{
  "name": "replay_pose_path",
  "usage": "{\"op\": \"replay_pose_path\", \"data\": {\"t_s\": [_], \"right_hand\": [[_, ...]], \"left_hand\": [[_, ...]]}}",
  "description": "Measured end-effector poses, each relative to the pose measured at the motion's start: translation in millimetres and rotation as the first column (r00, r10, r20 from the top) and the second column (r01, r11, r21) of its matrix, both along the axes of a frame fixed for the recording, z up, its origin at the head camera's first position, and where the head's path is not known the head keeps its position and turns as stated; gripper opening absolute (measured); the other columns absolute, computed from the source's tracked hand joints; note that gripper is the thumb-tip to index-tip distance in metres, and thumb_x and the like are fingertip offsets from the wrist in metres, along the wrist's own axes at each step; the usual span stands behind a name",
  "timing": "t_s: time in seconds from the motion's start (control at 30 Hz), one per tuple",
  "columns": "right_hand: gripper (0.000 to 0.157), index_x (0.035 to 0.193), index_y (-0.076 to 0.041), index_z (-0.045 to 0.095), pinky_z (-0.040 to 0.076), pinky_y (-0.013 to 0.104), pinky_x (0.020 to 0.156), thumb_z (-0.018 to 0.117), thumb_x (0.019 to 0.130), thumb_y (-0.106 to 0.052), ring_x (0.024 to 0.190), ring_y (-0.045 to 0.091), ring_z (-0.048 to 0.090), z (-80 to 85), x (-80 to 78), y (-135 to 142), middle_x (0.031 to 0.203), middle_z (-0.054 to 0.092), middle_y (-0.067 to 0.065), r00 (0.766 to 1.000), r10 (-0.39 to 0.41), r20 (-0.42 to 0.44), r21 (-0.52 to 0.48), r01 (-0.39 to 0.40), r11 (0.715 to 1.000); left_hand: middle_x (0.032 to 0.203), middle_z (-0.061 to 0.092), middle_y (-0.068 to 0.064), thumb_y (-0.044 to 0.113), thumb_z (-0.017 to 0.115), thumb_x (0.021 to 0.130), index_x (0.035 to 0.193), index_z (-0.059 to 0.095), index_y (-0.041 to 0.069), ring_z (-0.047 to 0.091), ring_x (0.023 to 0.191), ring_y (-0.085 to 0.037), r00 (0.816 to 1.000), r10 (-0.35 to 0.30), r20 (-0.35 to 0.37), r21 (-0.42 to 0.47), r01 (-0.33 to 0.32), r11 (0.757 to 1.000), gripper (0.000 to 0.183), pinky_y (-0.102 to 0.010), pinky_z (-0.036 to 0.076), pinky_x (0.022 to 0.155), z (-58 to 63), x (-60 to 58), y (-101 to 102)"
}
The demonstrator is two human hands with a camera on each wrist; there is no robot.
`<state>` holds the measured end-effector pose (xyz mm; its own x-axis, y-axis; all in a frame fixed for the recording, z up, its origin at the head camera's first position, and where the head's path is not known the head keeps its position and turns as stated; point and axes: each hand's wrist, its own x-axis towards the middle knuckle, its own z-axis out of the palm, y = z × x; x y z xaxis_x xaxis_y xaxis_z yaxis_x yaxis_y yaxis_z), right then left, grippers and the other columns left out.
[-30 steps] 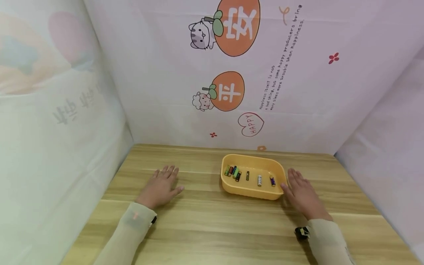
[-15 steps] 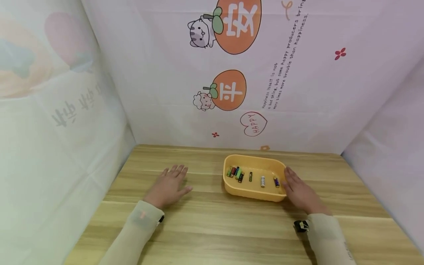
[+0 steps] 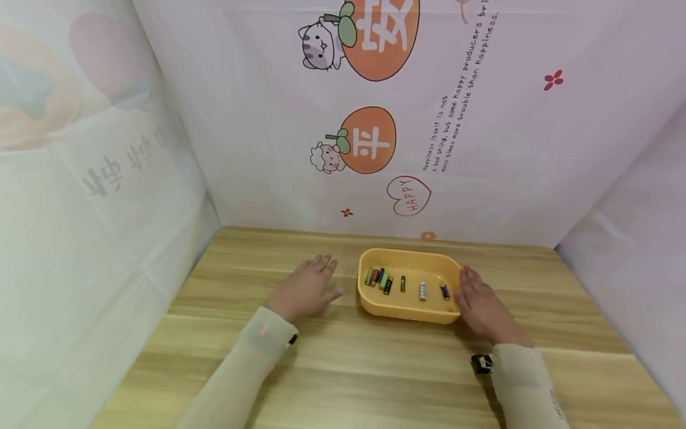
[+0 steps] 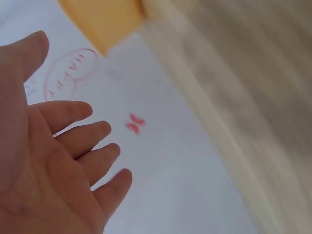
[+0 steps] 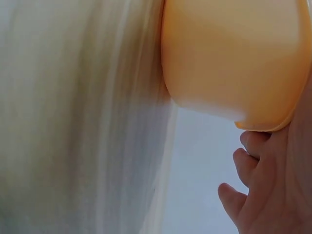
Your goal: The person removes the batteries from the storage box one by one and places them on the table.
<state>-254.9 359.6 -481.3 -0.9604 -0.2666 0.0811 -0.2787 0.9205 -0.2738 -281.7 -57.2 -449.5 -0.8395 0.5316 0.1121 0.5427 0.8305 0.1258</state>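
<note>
Batteries: small cylindrical cells with mixed-colour wraps; all that you can see lie loose on the floor of the tray, a cluster at its left end and three singles spaced toward the right. None is on the table and none is in either hand.
Left hand: your hand lies palm down on the light wood-grain table, fingers straight and a little spread, holding nothing. It sits near the tray's left end, apart from it. The left wrist view shows the same spread fingers and only a corner of the tray.
Tray: shallow orange-yellow plastic tray with rounded corners, standing flat on the table between your two hands, toward the back.
Right hand: your fingers are extended against the tray's right end wall, touching it; the right wrist view shows fingertips just under the rim. No closed grip is visible.
Progress: judged from the layout, you are at a start; no battery is lifted, sorted or removed, and the tray rests on the table.
</note>
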Motion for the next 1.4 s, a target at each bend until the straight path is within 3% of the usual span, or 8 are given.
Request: {"op": "replay_pose_path", "data": {"t_s": [0.2,0.4,0.53,0.7,0.93,1.07,1.27,1.4], "right_hand": [[0.063,0.150,0.010,0.007,0.013,0.059,0.113,0.028,0.107,-0.030,0.143,0.043,0.008,-4.6,1.4,-3,0.158,0.005,0.026,1.000,-0.015,-0.015,0.007,0.015,1.000],[0.061,0.150,0.010,0.009,0.013,0.059,0.113,0.029,0.107,-0.029,0.144,0.042,0.010,-1.2,-0.2,6,0.158,0.008,0.026,0.999,-0.002,-0.039,0.025,0.003,1.000],[0.060,0.149,0.011,0.014,0.013,0.060,0.113,0.032,0.107,-0.028,0.143,0.043,0.012,-1.8,-0.1,7,0.156,0.013,0.027,0.999,0.007,-0.048,0.047,-0.005,0.999],[0.060,0.149,0.011,0.016,0.013,0.060,0.113,0.031,0.107,-0.028,0.143,0.042,0.012,-1.6,-0.4,11,0.156,0.014,0.027,0.999,0.007,-0.046,0.067,-0.003,0.998],[0.060,0.149,0.010,0.018,0.013,0.062,0.112,0.031,0.107,-0.029,0.143,0.042,0.013,0.9,-1.0,12,0.157,0.014,0.026,0.999,0.016,-0.040,0.090,-0.012,0.996],[0.060,0.150,0.009,0.018,0.012,0.062,0.112,0.031,0.107,-0.030,0.143,0.042,0.013,-0.1,3.3,16,0.157,0.014,0.026,0.999,0.007,-0.031,0.103,-0.003,0.995],[0.061,0.150,0.009,0.017,0.013,0.062,0.112,0.032,0.106,-0.030,0.144,0.041,0.012,1.1,3.7,14,0.157,0.015,0.025,1.000,0.010,-0.028,0.100,-0.007,0.995],[0.061,0.151,0.008,0.016,0.012,0.060,0.113,0.031,0.106,-0.030,0.144,0.040,0.011,1.2,-0.6,10,0.157,0.013,0.024,1.000,0.010,-0.027,0.094,-0.007,0.996]], "left_hand": [[0.144,0.047,-0.015,0.051,0.049,0.099,0.140,0.050,0.002,0.043,0.133,-0.028,0.991,-0.107,-0.081,0.022,0.109,0.994,0.064,-0.039,0.034,0.110,14.2,-9.6,52],[0.126,0.063,-0.008,0.043,0.058,0.097,0.125,0.065,0.005,0.058,0.115,-0.021,0.974,-0.178,-0.143,-0.023,0.177,0.984,0.048,-0.033,0.047,0.099,10.7,-15.6,84],[0.113,0.067,-0.003,0.033,0.063,0.096,0.117,0.069,0.007,0.064,0.098,-0.015,0.946,-0.281,-0.159,-0.043,0.278,0.960,0.034,-0.030,0.054,0.084,4.4,-20.9,91],[0.103,0.068,0.001,0.022,0.063,0.095,0.109,0.072,0.009,0.063,0.083,-0.009,0.934,-0.328,-0.137,-0.053,0.324,0.945,0.021,-0.027,0.055,0.072,5.1,-26.5,98],[0.092,0.066,0.002,0.013,0.056,0.097,0.106,0.071,0.010,0.054,0.068,-0.008,0.967,-0.250,-0.053,-0.171,0.238,0.956,0.018,-0.023,0.050,0.061,7.7,-29.9,113],[0.081,0.062,0.002,0.009,0.062,0.094,0.092,0.069,0.013,0.052,0.066,-0.010,0.984,-0.177,0.018,-0.243,0.176,0.954,0.009,-0.025,0.049,0.061,14.9,-26.5,128],[0.071,0.060,0.002,0.009,0.058,0.097,0.074,0.063,0.015,0.049,0.061,-0.011,0.994,-0.086,0.062,-0.301,0.100,0.948,0.024,-0.027,0.048,0.055,20.5,-28.3,149],[0.071,0.062,0.001,0.010,0.056,0.096,0.072,0.063,0.014,0.049,0.059,-0.011,0.995,-0.079,0.058,-0.336,0.094,0.937,0.025,-0.027,0.048,0.053,11.4,-37.4,157]]}}
